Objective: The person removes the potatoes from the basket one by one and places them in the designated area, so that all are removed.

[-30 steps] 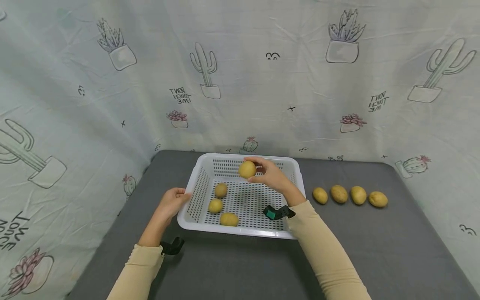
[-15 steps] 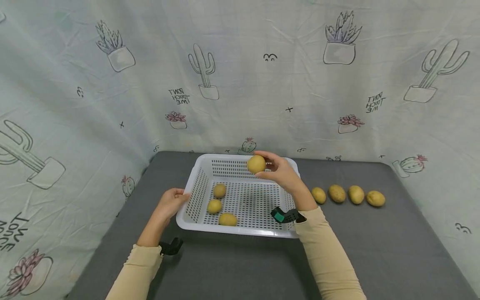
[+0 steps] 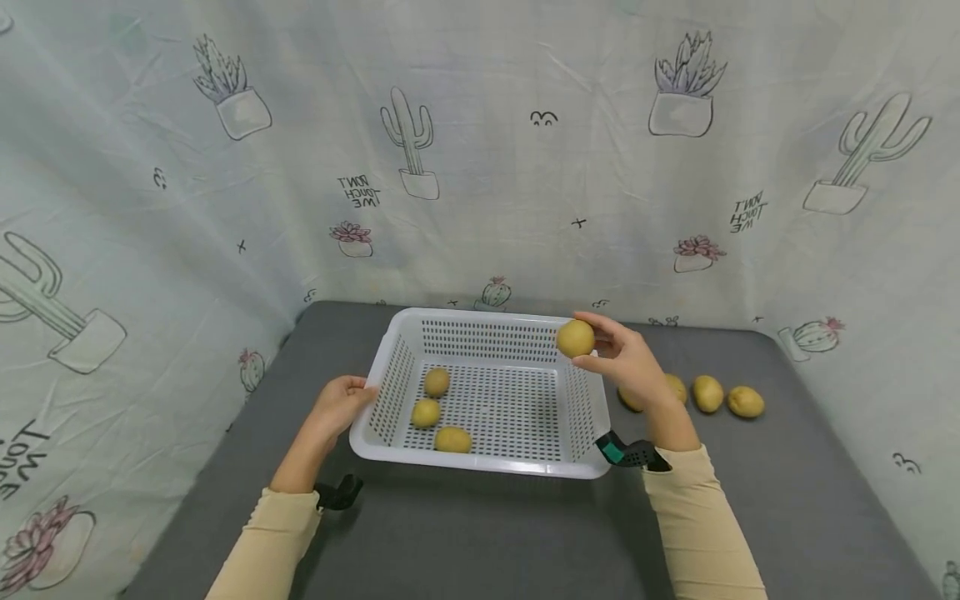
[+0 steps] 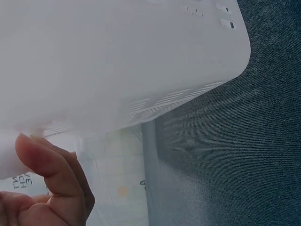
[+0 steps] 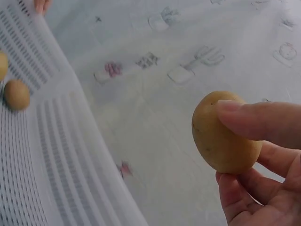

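A white plastic basket (image 3: 502, 408) with slotted walls sits mid-table in the head view. My left hand (image 3: 341, 408) grips its left rim; in the left wrist view, curled fingers (image 4: 61, 176) show at the basket's edge. Above the basket's far right corner, my right hand (image 3: 630, 362) pinches a yellow potato (image 3: 575, 338). The right wrist view shows this potato (image 5: 223, 134) between thumb and fingertips. Three potatoes lie at the left of the basket: one at the back (image 3: 437, 382), one in the middle (image 3: 426, 413), one near the front wall (image 3: 453, 440).
On the dark grey table (image 3: 480, 533), right of the basket, several potatoes (image 3: 707, 393) lie in a row. My right hand and wrist partly cover the leftmost ones. A cactus-print cloth (image 3: 480, 167) hangs behind and along the sides.
My right hand has carried the potato rightward, from over the basket's middle to its far right corner. The left hand keeps its grip on the rim; the basket stays nearly in place.
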A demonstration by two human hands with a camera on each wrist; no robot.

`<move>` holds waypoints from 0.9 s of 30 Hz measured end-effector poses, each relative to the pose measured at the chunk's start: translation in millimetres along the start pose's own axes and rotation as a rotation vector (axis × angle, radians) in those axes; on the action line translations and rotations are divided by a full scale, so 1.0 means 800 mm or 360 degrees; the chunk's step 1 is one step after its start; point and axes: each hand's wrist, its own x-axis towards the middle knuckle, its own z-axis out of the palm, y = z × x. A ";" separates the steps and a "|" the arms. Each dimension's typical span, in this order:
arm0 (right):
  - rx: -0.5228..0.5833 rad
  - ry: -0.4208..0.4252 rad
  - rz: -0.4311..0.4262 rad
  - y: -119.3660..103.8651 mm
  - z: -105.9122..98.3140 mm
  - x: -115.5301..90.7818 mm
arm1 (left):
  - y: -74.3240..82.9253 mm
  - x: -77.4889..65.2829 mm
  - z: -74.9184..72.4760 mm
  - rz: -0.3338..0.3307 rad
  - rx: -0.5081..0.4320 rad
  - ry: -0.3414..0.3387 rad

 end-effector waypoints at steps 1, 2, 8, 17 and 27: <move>-0.0017 0.0025 0.0000 0.001 -0.004 -0.006 | 0.000 0.000 0.000 0.0002 -0.0003 -0.0006; -0.0033 0.0049 -0.0006 0.002 -0.008 -0.012 | 0.000 0.000 -0.001 0.0006 -0.0007 -0.0010; -0.0151 0.0192 0.0002 0.013 -0.025 -0.048 | 0.001 -0.001 -0.002 0.0010 -0.0017 -0.0021; -0.0128 0.0275 0.0108 0.037 -0.028 -0.094 | 0.000 0.001 -0.001 0.0039 -0.0024 -0.0019; -0.0146 0.0386 0.0193 0.074 -0.024 -0.131 | -0.002 -0.002 -0.004 0.0015 -0.0002 -0.0047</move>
